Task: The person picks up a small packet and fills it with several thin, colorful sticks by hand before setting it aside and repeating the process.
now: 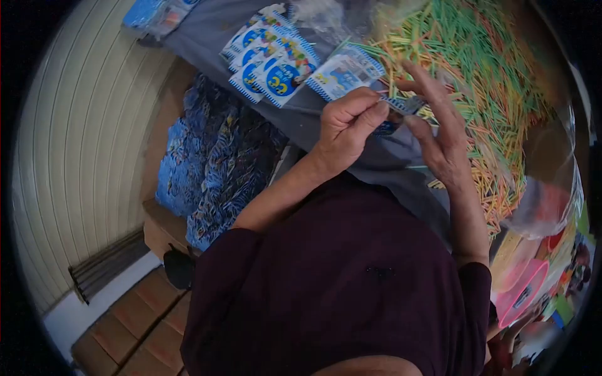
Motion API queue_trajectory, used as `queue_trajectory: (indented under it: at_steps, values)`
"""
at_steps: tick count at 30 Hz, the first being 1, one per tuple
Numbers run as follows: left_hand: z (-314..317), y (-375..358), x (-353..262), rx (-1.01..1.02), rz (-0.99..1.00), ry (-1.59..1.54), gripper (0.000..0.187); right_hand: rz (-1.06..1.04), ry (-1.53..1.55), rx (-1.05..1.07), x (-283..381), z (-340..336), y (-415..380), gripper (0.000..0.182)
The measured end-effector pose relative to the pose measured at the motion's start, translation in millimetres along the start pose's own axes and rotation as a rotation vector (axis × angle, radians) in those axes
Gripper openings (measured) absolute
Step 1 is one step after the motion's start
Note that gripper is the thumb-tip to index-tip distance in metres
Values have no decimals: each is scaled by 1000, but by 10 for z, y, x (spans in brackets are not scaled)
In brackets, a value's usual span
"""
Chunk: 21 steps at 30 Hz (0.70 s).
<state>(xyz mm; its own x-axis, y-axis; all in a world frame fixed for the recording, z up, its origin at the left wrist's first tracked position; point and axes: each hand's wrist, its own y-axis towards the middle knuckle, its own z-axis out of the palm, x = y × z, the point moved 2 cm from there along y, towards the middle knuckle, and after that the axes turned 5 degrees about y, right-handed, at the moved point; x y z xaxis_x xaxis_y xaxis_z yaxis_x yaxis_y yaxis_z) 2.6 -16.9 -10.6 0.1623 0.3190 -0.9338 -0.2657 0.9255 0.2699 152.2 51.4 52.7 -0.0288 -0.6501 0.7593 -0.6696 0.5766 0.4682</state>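
A small blue printed packet point(390, 125) is pinched between the thumb and curled fingers of my left hand point(351, 125). My right hand point(442, 128) is at the packet's right side, its thumb close to the edge and its other fingers stretched out and apart. Just beyond my hands lies another packet point(345, 72), back side up. Farther left, several blue and white packets point(276, 66) overlap on the grey cloth point(276, 116). A large heap of thin green, orange and yellow sticks point(489, 81) spreads beside and beyond my right hand.
A box full of blue packets point(216, 156) stands left of the cloth. Clear plastic bags point(320, 19) lie at the far edge. Cardboard boxes point(135, 310) are at the lower left. A pink basket point(523, 294) and part of another person point(501, 348) show at the lower right.
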Motion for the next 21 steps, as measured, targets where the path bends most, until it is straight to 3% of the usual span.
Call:
queue_trajectory:
  at_steps: [5,7,8,10,15,18,19,21]
  values:
    - [-150,-4,-150,-48,1,28,16,-60,-117,163,-49,253,-15,55]
    - [-251,-61,-170,-117,66,142,14,-13,-44,21,9,174,91,52]
    - [-327,-73,-187,-131,124,188,14,121,98,-69,58,204,126,43]
    - [-407,-70,-269,-145,164,280,14,-25,93,128,10,395,146,32]
    - [-631,-120,-367,-268,170,502,16,-75,166,98,19,595,246,26]
    - [-884,186,-432,-272,195,925,16,-103,104,20,-5,531,243,31]
    - [-985,305,-358,-265,199,914,16,-99,91,16,-86,460,210,31]
    - [-1081,503,-188,-157,458,1483,11,-137,-160,-5,-299,238,155,29]
